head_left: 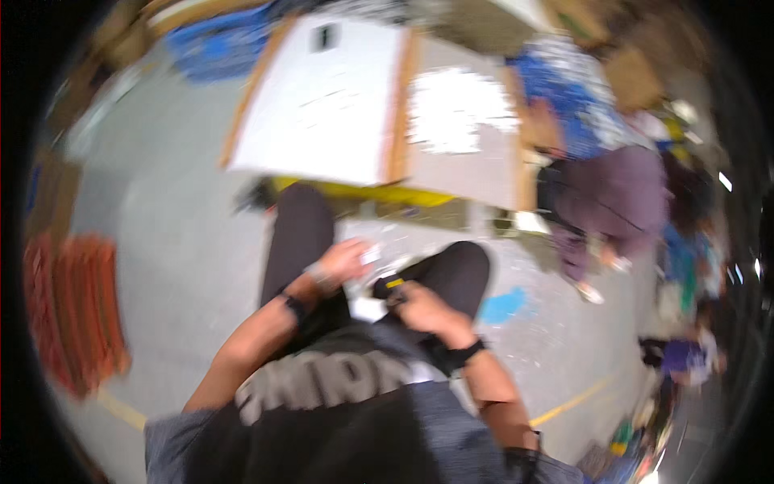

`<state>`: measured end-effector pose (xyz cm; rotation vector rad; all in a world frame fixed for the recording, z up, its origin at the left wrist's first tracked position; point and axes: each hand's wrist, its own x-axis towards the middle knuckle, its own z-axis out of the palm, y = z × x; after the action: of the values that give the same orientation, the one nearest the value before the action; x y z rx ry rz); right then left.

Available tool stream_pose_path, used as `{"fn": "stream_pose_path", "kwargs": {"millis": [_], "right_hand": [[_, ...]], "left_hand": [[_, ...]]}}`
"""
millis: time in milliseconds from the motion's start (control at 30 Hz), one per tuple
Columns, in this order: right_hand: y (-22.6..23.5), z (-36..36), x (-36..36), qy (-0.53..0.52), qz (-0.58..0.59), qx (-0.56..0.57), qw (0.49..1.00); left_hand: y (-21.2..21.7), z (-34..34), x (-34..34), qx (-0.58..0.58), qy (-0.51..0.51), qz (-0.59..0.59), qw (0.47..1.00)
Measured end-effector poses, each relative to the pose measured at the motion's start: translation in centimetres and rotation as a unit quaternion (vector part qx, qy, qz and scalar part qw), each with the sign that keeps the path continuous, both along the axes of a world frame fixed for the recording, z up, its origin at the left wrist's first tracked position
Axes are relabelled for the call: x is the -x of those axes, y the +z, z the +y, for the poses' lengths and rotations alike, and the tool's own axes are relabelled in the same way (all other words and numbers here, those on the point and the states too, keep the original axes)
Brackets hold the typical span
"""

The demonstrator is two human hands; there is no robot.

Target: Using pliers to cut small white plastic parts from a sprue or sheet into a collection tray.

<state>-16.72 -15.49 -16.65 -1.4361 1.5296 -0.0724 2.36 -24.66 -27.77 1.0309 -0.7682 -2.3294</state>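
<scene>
Now the left hand (343, 260) pinches a small white piece (370, 255) between the knees (301, 216) — the right hand (422, 308), near it, is clamped on a black tool (388, 285) — with the bench (461, 173) beyond.

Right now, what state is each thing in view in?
Left hand: closed, fingertips pinching something small
Small white piece: held in the left fingertips; details blurred
Right hand: closed around a tool
Black tool with yellow mark: gripped; blur hides whether it is running
White pieces: loose, heaped together
White panel: laid out, mostly bare
Orange-brown bundle: stacked
Blue patch: spread on the floor
</scene>
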Motion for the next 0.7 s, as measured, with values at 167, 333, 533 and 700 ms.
{"fn": "stream_pose_path", "kwargs": {"millis": [167, 333, 533, 700], "right_hand": [[-3.2, 0.4, -0.6, 0.001, -0.051, -0.040, 0.998], [-3.3, 1.4, -0.1, -0.046, -0.028, -0.080, 0.995], [-3.9, 0.7, -0.6, -0.017, -0.043, -0.015, 0.999], [-4.6, 1.3, 0.9, -0.008, -0.067, 0.022, 0.997]], "left_hand": [[2.0, 1.0, -2.1, -0.023, -0.005, -0.014, 1.000], [2.6, 0.8, -0.8, -0.010, -0.045, 0.011, 0.999], [2.8, 0.7, -1.8, -0.014, 0.003, 0.018, 1.000], [2.6, 0.0, -0.4, -0.064, -0.017, 0.077, 0.995]]}}
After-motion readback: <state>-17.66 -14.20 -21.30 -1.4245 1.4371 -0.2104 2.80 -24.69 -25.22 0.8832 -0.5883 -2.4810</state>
